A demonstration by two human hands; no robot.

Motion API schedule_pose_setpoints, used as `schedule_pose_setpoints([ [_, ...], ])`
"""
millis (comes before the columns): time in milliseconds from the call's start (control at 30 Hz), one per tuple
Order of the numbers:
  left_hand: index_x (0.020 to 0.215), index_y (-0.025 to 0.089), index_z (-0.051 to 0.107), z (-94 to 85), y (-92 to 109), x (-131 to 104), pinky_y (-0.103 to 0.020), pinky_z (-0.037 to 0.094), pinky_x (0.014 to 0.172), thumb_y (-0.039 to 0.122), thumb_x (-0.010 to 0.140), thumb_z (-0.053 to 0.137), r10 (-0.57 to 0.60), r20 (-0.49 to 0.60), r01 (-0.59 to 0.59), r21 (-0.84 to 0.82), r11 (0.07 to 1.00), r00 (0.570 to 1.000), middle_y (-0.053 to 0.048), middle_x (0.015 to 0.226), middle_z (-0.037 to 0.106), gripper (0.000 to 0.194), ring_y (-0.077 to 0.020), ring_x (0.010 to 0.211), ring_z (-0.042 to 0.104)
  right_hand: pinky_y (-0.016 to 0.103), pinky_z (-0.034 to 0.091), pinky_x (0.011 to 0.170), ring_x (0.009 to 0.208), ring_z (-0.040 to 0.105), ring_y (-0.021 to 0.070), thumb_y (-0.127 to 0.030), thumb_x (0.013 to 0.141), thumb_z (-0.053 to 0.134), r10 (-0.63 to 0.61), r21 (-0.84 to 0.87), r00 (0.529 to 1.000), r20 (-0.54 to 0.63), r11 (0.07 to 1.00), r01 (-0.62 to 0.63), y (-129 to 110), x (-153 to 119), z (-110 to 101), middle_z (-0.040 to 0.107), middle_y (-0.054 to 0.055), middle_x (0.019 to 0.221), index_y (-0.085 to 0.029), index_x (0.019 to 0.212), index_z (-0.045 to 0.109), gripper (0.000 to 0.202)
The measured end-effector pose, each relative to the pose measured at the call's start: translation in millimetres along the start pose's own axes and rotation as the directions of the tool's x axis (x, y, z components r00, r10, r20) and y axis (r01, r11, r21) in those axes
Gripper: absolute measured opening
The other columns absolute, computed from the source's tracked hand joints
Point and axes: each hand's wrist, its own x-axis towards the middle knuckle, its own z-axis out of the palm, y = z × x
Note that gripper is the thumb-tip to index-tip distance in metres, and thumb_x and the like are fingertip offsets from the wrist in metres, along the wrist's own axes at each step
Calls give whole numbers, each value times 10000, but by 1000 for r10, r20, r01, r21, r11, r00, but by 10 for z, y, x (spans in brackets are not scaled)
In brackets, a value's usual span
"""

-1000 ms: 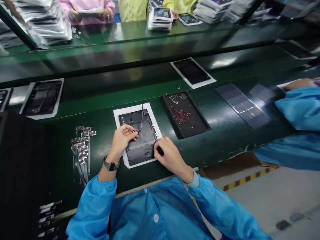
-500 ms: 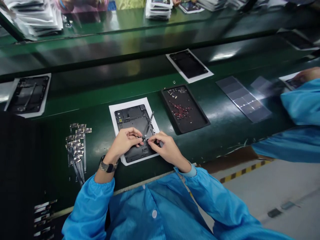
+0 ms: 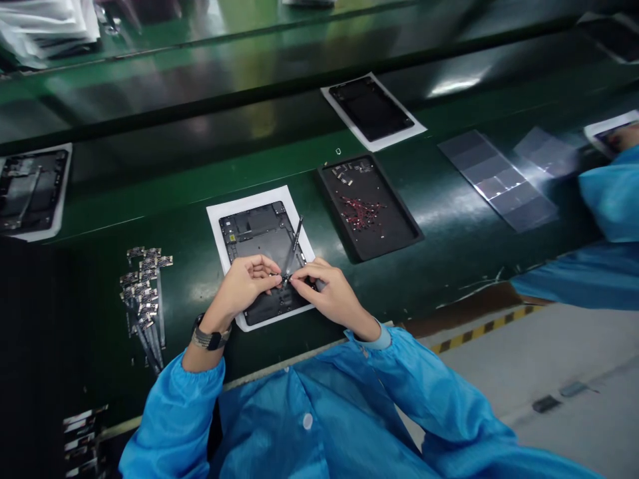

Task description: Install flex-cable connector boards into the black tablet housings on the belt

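A black tablet housing point(image 3: 259, 226) lies on a white sheet point(image 3: 215, 214) in front of me. Over its lower part, my left hand point(image 3: 244, 285) is closed, pinching a small circuit board point(image 3: 285, 279) between thumb and fingertips. A dark flat flex cable point(image 3: 294, 245) slants up from that board across the housing. My right hand point(image 3: 333, 293) is closed too, its thumb and forefinger pinched at the board's right edge. Whatever sits between those right fingertips is too small to make out.
Right of the housing stands a black tray point(image 3: 349, 233) with red-wired small parts point(image 3: 360, 213). Boards with flex cables point(image 3: 142, 286) are piled at left. Another housing point(image 3: 372, 110) lies behind, clear plastic sheets point(image 3: 494, 179) at right. A co-worker's blue sleeve point(image 3: 609, 199) reaches in at far right.
My right fingertips have come closer to the board in my left hand, closing the small gap. The whole view has shifted a little; the housing stays on its sheet.
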Motion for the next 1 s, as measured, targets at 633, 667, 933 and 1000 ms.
schedule_pose_setpoints([
  [633, 715, 142, 725, 52, 4, 6, -239, 482, 527, 192, 643, 784, -12, 31, 10, 64, 998, 999, -31, 622, 664, 105, -122, 527, 574, 339, 418, 776, 822, 552, 201, -203, 890, 637, 5, 7, 972, 236, 1000, -6, 17, 72, -162, 698, 20, 764, -217, 777, 713, 137],
  [667, 713, 142, 726, 51, 3, 5, -240, 483, 528, 193, 642, 786, -11, 30, 9, 58, 998, 999, -32, 623, 666, 106, -123, 529, 576, 338, 416, 775, 821, 551, 201, -198, 888, 636, 6, 6, 971, 238, 1000, -8, 16, 74, -164, 697, 20, 762, -216, 776, 712, 137],
  [933, 711, 143, 728, 42, -21, 6, -240, 496, 522, 200, 638, 796, -6, 20, 5, 71, 997, 1000, -38, 623, 677, 115, -133, 537, 596, 335, 407, 758, 802, 537, 197, -193, 886, 636, 10, -1, 972, 234, 1000, -10, -1, 80, -157, 684, 18, 742, -210, 772, 710, 136],
  [1000, 710, 147, 730, 45, -26, 1, -242, 498, 522, 204, 643, 794, -2, 7, 1, 95, 995, 1000, -39, 626, 681, 109, -135, 535, 599, 336, 410, 761, 807, 539, 199, -182, 883, 633, 16, -13, 973, 229, 1000, -14, -11, 79, -147, 686, 18, 743, -213, 761, 704, 144],
])
